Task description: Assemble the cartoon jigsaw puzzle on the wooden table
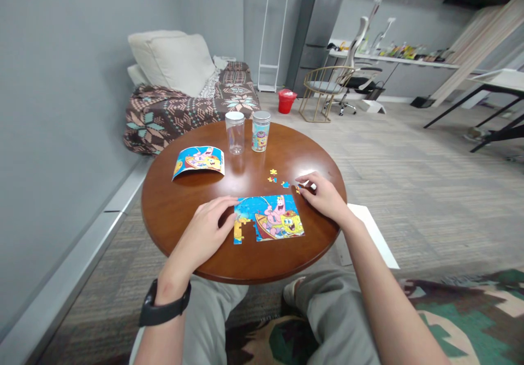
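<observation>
A cartoon jigsaw puzzle (278,217) lies mostly joined on the round brown table (229,261), with a gap in its lower left part. My left hand (210,220) rests at the puzzle's left edge, fingers stretched and thumb apart, holding nothing. Just beyond the upper right corner, my right hand (323,193) has its thumb and fingertips around a small yellow puzzle piece (298,189). Nearby lie a blue loose piece (285,184), a yellow one (273,172) and a multicoloured one (272,179). A curved picture sheet (199,160) stands arched at the table's left.
At the table's back are a clear jar (236,138) with a white lid and a printed jar (260,133). A patterned sofa (176,108) stands behind on the left. Farther off are a red bin (286,101) and a gold wire chair (325,89).
</observation>
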Demonstrator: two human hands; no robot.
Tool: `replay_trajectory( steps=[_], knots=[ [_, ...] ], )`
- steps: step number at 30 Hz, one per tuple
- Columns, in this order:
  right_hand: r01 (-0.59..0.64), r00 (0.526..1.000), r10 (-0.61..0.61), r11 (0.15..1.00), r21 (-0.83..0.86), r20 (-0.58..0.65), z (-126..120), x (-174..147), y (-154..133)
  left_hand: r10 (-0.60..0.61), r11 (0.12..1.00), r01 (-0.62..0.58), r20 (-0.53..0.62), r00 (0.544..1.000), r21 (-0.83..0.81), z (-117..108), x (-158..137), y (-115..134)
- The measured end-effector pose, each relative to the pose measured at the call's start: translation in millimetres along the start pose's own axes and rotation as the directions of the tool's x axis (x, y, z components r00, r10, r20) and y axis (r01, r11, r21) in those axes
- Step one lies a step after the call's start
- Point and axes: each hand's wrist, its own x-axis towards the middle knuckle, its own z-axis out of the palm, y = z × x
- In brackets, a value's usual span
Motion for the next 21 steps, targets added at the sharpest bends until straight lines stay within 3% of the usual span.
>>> replay_trajectory(
  steps=[5, 11, 21],
  knots=[
    [0.112, 0.994, -0.108, 0.982, -0.153, 0.034, 11, 18, -18, -0.006, 1.0, 0.006, -0.002, 1.0, -0.004, 0, 0, 1],
    [0.105, 0.991, -0.08, 0.96, -0.26, 0.103, 28, 53, -33, -0.009, 1.0, 0.009, -0.007, 1.0, -0.008, 2, 0, -1],
    [0.108, 0.99, -0.083, 0.967, -0.23, 0.117, 39, 58, -25, -0.005, 1.0, 0.005, 0.0, 1.0, -0.008, 1, -1, 0]
  ],
)
